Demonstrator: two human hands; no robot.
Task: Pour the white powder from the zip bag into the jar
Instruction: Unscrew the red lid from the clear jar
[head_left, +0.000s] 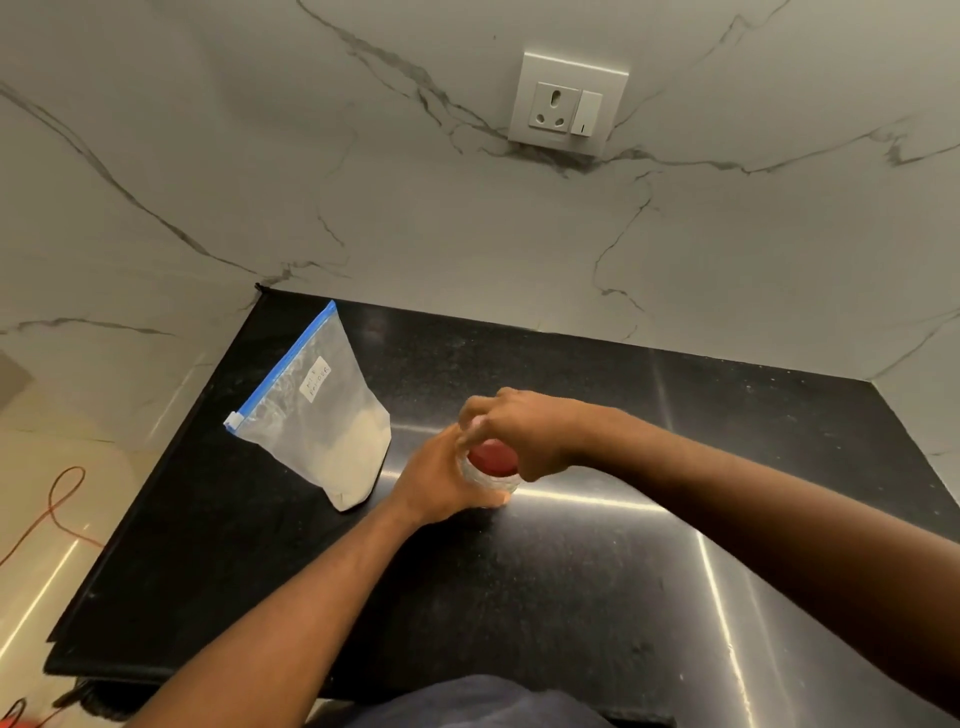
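Centrally on the black granite countertop (597, 571) stood the small clear jar (491, 480), upright, with its red lid (493, 458) still on. We held the jar body with our left hand (441, 483), fingers curled round its side from about 9 o'clock. Our right hand (524, 431) came over from 3 o'clock, fingertips bunched down on the rim of the red lid in a gripping pose; we could not tell whether the lid was loose or tight. Both forearms were bare.

At roughly 10 o'clock from the jar, near but not touching our left hand, lay the zip bag (322, 410) on the countertop. Its blue zip strip (288, 364) ran along the left edge, with the white slider (232, 421) at the near end, so the bag appeared closed. The white powder (353, 457) sat gathered in the lower right part of the bag; the upper part was clear and dusty. A small white label (315, 379) with handwriting was stuck on the bag; the writing was too small to read.

Behind the countertop, at 12 o'clock, the marble-patterned wall (363, 208) carried a white socket and switch plate (568, 104). An orange cable (57, 509) lay on the floor at 9 o'clock.
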